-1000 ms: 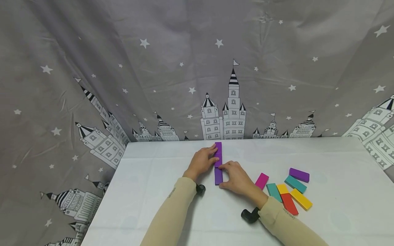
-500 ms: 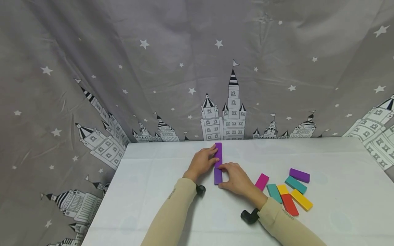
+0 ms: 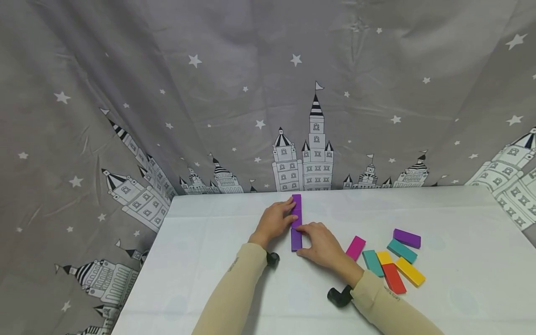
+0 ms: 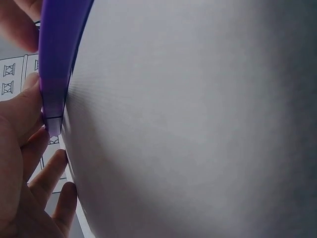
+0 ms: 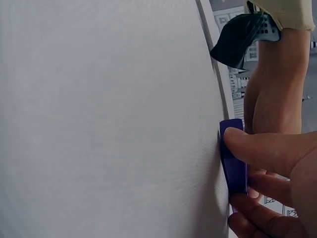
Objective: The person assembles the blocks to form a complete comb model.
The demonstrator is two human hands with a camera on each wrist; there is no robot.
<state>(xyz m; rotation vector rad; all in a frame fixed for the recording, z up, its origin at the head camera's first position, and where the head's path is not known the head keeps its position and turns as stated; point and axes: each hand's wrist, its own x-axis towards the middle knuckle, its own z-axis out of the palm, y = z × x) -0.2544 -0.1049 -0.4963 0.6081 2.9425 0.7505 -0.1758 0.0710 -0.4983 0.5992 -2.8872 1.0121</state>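
Note:
Three purple blocks lie end to end in a straight line on the white table, running away from me. My left hand (image 3: pixel 274 222) is on their left side, its thumb touching the middle block (image 3: pixel 299 220) and its index finger the far block (image 3: pixel 297 200). The right hand (image 3: pixel 322 244) pinches the near block (image 3: pixel 296 240) lengthwise, thumb at its near end and index finger by the joint with the middle block. In the right wrist view that thumb (image 5: pixel 247 146) lies over the block's end. The blocks' outer side shows in the left wrist view.
Loose blocks lie to the right: magenta (image 3: pixel 356 248), two teal (image 3: pixel 402 251), two yellow (image 3: pixel 410 271), red (image 3: pixel 394 278) and purple (image 3: pixel 407 238). The red one touches a yellow one. A grey castle-print curtain (image 3: pixel 234 116) hangs behind the table's far edge.

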